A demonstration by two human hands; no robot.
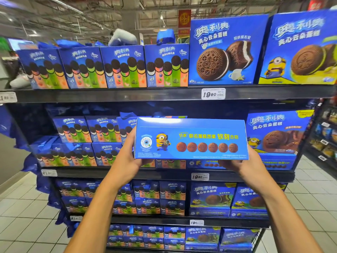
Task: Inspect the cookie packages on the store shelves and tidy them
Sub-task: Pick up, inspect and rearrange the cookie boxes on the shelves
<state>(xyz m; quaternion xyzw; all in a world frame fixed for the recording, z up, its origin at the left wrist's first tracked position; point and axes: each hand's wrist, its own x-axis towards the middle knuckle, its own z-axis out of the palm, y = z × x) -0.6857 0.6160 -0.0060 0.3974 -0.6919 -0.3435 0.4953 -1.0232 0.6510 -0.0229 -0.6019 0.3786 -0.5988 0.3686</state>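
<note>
I hold a blue cookie box (pixel 191 138) out in front of the second shelf, its narrow side turned towards me, printed with a yellow cartoon figure and a row of brown cookies. My left hand (pixel 127 157) grips its left end and my right hand (pixel 242 165) grips its lower right corner. Behind it, the second shelf (pixel 127 173) carries more blue cookie boxes (pixel 275 132) at the right and gift boxes with coloured cookie stacks (pixel 87 130) at the left.
The top shelf (pixel 118 94) holds a row of gift boxes (pixel 124 67) and two large blue boxes (pixel 224 50). Lower shelves (pixel 145 219) are stacked with the same packages. Price tags (pixel 213 93) line the shelf edges. White tiled floor (pixel 23 216) lies at the left; another rack (pixel 328 136) stands at the right.
</note>
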